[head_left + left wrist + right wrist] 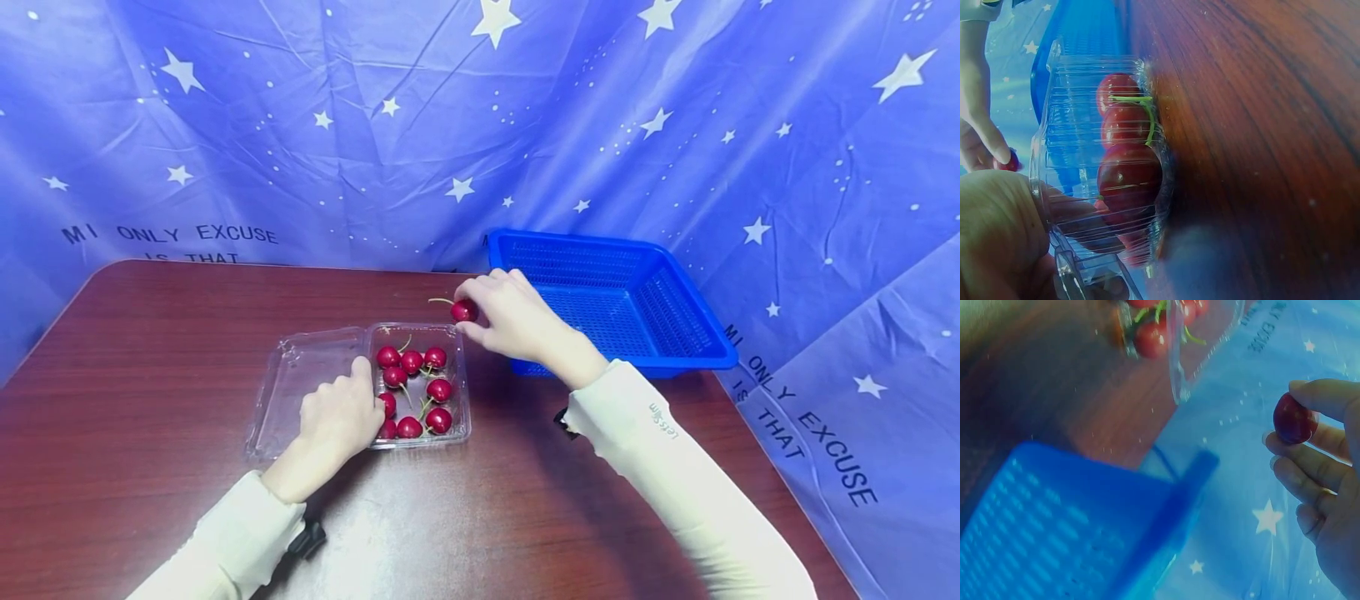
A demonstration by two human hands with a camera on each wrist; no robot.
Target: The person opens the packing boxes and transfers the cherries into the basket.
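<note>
A clear plastic box [459, 437] stands on the table with its lid [300, 379] folded open to the left. Several red cherries [411, 362] with green stems lie inside. My left hand [343, 414] grips the box's left wall at the hinge. Seen through the plastic in the left wrist view, part of that hand reaches inside, close to the cherries. Between thumb and fingertips my right hand [517, 321] pinches one cherry [1294, 419], held in the air between the box and the blue basket [723, 357]. Its stem points left in the head view.
The blue perforated basket stands at the back right, by the table's edge. Behind the brown table [150, 350] hangs a blue curtain [360, 150] with white stars and lettering.
</note>
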